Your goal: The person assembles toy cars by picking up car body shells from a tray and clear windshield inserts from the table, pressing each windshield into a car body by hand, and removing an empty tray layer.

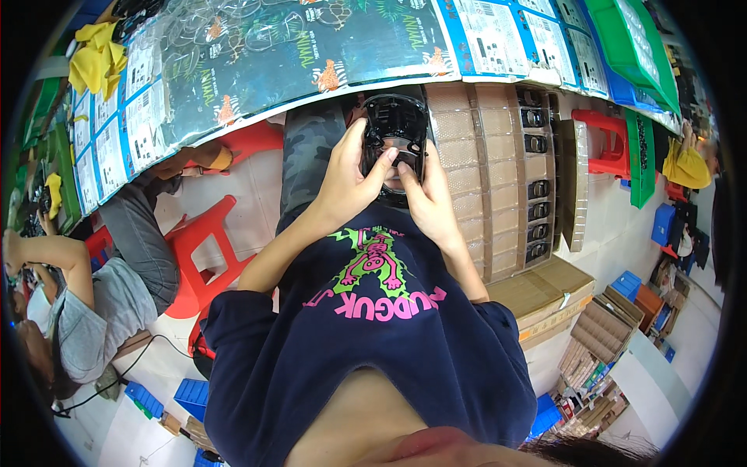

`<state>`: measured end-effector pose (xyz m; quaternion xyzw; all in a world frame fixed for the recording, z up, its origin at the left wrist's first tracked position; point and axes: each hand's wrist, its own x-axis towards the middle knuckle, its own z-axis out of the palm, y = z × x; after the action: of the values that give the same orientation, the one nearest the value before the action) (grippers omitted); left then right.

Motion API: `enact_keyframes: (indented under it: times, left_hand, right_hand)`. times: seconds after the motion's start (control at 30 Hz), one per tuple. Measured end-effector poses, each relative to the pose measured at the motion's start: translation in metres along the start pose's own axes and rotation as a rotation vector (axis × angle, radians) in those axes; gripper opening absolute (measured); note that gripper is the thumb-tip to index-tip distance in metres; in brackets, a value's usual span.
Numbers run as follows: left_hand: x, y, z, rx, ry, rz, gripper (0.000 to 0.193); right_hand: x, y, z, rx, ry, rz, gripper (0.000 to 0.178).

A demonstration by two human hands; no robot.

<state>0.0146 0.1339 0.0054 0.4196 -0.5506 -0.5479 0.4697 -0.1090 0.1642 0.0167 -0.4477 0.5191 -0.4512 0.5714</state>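
Note:
Over my lap, just below the table edge, I hold a black plastic shell (395, 117), shaped somewhat like a toy car body. My left hand (354, 175) grips its left side, with the thumb pressed on the lower middle. From the other side my right hand (429, 194) closes round it, its thumb beside the left one. A small clear or glossy piece seems to lie under the thumbs; its kind is hard to make out. Beside my right arm is a divided tray (498, 179), with several similar black parts (537, 210) in its right-hand column.
Ahead lies a table (296, 58) covered with printed sheets, with clear plastic pieces (233, 27) on it. A green bin (634, 50) stands at its right. Cardboard boxes (541, 300) are at my right. A red stool (206, 253) and a seated person (101, 288) are on the left.

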Motion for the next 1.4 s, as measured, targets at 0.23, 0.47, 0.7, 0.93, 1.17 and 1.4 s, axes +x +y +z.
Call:
enact_keyframes:
  times: [0.23, 0.47, 0.7, 0.93, 1.17, 1.4]
  left_hand:
    - [0.001, 0.009, -0.004, 0.104, -0.047, 0.026, 0.027]
    - [-0.003, 0.007, -0.006, 0.173, -0.005, 0.109, 0.027]
    - [-0.007, 0.016, -0.039, 0.157, 0.120, -0.026, 0.027]
    - [0.008, 0.024, -0.287, 0.331, 0.690, -0.190, 0.029]
    - [0.003, -0.012, -0.485, 0.759, 0.762, -0.346, 0.029]
    - [0.005, 0.017, -0.427, 1.836, 0.924, 0.106, 0.038]
  right_hand:
    - [-0.001, -0.008, 0.006, 0.140, 0.049, 0.010, 0.011]
    - [-0.003, -0.004, 0.002, 0.048, -0.021, -0.036, 0.010]
    - [-0.003, -0.005, 0.003, 0.143, -0.432, 0.085, 0.044]
    - [0.018, 0.089, -0.092, -0.065, -0.174, 0.165, 0.023]
    - [0.052, 0.240, -0.360, -0.725, 0.925, 0.117, 0.026]
    - [0.083, 0.223, -0.421, -1.100, 0.714, 0.824, 0.050]
